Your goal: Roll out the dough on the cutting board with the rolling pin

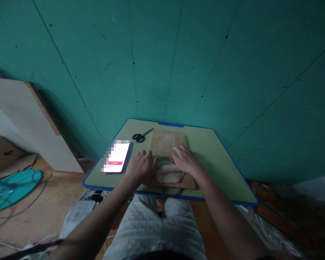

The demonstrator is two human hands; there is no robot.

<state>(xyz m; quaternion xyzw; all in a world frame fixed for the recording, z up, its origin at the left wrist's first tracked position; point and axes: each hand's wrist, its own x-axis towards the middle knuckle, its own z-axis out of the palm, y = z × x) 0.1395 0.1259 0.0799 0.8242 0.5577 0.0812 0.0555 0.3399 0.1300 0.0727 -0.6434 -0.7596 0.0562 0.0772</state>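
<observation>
A pale rolling pin lies crosswise over a flat piece of light dough. The dough rests on the near half of a wooden cutting board, which has a metal handle at its near edge. My left hand is closed over the pin's left end, knuckles up. On the right end, my right hand presses down with its fingers bent forward over the pin. Both hands hide the ends of the pin and the side edges of the dough.
Black-handled scissors lie beyond the board's left side. A lit tablet is left of my left hand. The small table has a blue rim and stands against a green wall. A pale panel leans at the left.
</observation>
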